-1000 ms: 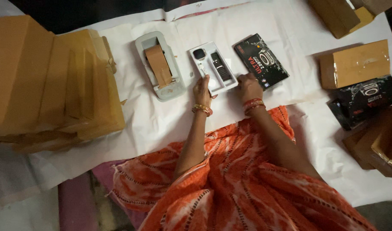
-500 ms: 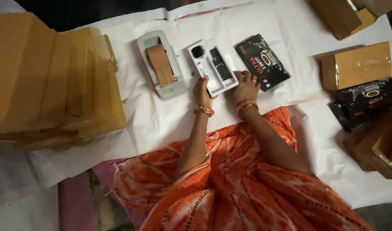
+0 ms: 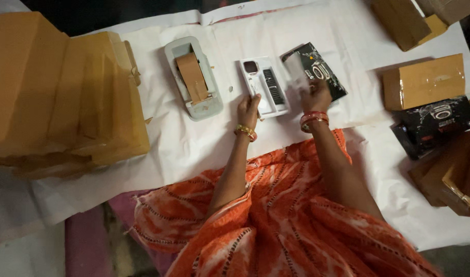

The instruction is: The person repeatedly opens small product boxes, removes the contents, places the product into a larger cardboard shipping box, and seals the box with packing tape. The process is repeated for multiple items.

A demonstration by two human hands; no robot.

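Left hand (image 3: 248,109) grips white tray (image 3: 263,87) edge; right hand (image 3: 317,95) grasps black printed box lid (image 3: 313,71); brown cartons (image 3: 423,81) far right.

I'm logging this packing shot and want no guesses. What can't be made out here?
Head view only:
- Right hand: its fingers blur into the black box, so the grip is unclear.
- White tray: its near-left corner is covered by the left hand.
- Brown boxes: the stack is cut off by the left edge.
- Tape dispenser: its blade is too small to see.
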